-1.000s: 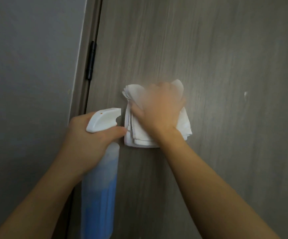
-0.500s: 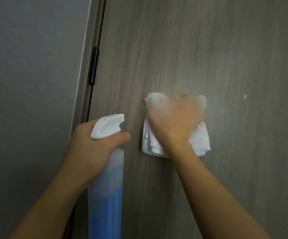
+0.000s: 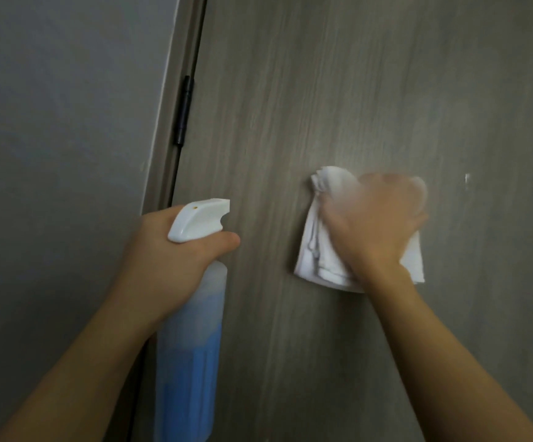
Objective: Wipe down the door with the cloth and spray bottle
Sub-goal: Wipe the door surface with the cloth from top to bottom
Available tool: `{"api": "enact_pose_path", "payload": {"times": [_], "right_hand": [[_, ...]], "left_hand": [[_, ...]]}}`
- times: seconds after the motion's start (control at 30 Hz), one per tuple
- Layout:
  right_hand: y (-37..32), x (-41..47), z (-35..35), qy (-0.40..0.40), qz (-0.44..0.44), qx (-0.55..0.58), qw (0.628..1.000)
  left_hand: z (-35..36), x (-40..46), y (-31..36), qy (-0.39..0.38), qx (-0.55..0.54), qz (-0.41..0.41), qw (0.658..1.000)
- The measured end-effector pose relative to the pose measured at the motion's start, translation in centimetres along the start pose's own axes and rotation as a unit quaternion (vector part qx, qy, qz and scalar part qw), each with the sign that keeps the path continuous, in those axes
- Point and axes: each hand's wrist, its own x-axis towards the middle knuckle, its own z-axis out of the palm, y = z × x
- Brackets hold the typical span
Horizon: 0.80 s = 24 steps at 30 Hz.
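I am pressing my right hand (image 3: 375,224) flat over the folded white cloth (image 3: 314,250), fingers spread and blurred at the tips, pinning it against the grey wood-grain door (image 3: 338,90) right of the frame's centre. The cloth's layered edges are showing to the left of and below my palm, and a corner is poking out at the lower right of my wrist. My left hand (image 3: 169,253) is wrapping closed around the neck of the spray bottle (image 3: 192,339), thumb lying across the front just under the white trigger head (image 3: 199,218), whose nozzle is pointing toward the door. The bottle is hanging upright in the lower left-centre, its blue liquid filling the lower part. A black hinge (image 3: 184,110) is sitting at the door's left edge, in the upper left, beside the grey wall (image 3: 61,122). A small white mark (image 3: 466,178) is showing on the door to the right of the cloth.
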Motion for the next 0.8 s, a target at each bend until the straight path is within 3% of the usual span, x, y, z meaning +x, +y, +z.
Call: {"api": "enact_pose_path", "payload": {"times": [0.27,0.63,0.8], "right_hand": [[-0.6,0.8,-0.1,0.011,0.087,-0.007,0.996],[-12.7,2.0,3.8,-0.019,-0.102,-0.026,0.994],[-10.3,2.8,3.5,-0.004,-0.122,0.005,0.992]], "left_hand": [[-0.2,0.0,0.2,-0.001,-0.004,0.003,1.0],[-1.0,1.6,2.5,0.02,0.035,0.013,0.999],[0.6,2.0,3.6,0.005,0.041,0.03,0.999]]}}
